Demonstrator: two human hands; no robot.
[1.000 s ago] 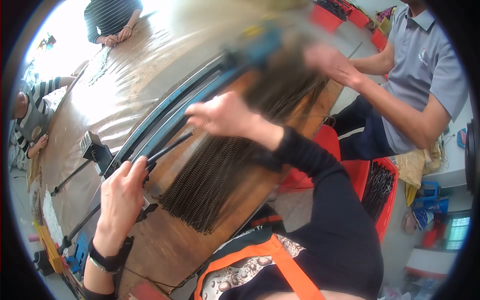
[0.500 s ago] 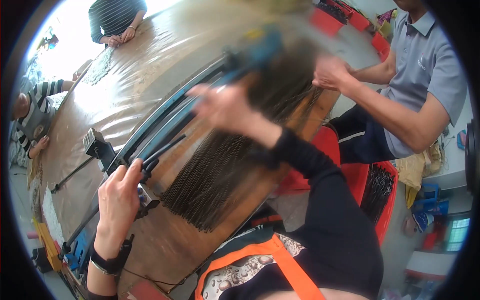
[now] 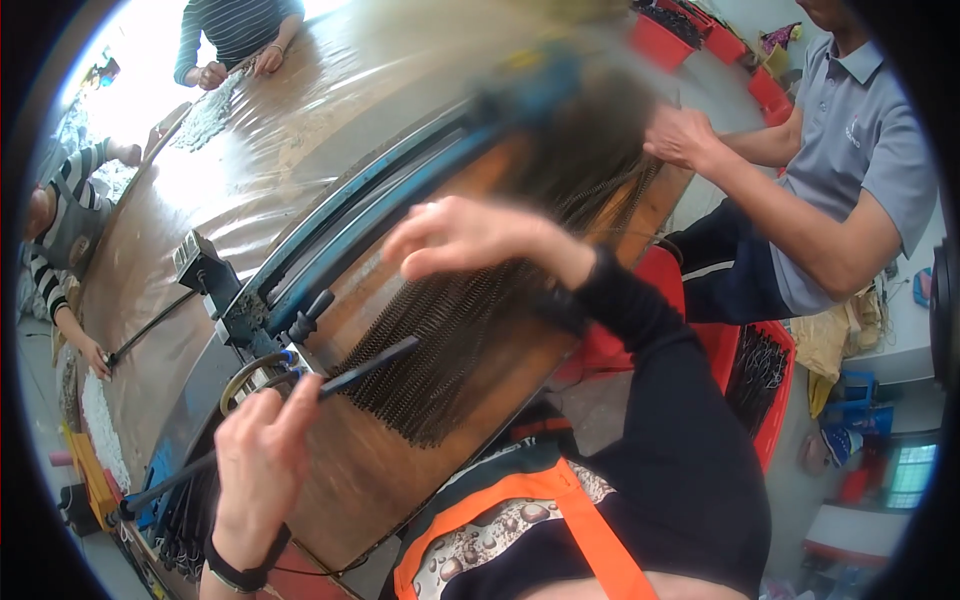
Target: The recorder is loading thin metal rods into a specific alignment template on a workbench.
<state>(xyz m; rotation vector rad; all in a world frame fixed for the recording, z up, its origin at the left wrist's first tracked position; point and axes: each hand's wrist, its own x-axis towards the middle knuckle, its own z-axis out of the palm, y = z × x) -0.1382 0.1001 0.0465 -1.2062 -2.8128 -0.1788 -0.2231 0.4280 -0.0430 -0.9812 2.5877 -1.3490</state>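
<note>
In my left hand (image 3: 262,455), closed near the table's front left, is a slim dark rod (image 3: 375,364) that juts out past the fingers toward the springs. My right hand (image 3: 480,240) hovers beside the blue rail fixture (image 3: 360,235), fingers loosely stretched and somewhat blurred, with nothing visible in it. Below it many long dark coil springs (image 3: 420,350) lie side by side on the wooden table (image 3: 340,500). A metal block with a black knob (image 3: 312,312) sits at the rail's near end, just beyond my left hand.
At the right, a co-worker in a grey shirt (image 3: 850,170) handles springs at the table edge. Two people in striped tops (image 3: 240,30) are across the table. A red bin (image 3: 760,385) of dark parts stands near my right arm. A dark bar (image 3: 165,485) sticks out at left.
My left hand has come nearer and slightly right, carrying the rod away from the rail end. My right hand has shifted slightly right and down. The co-worker's hands have moved slightly right.
</note>
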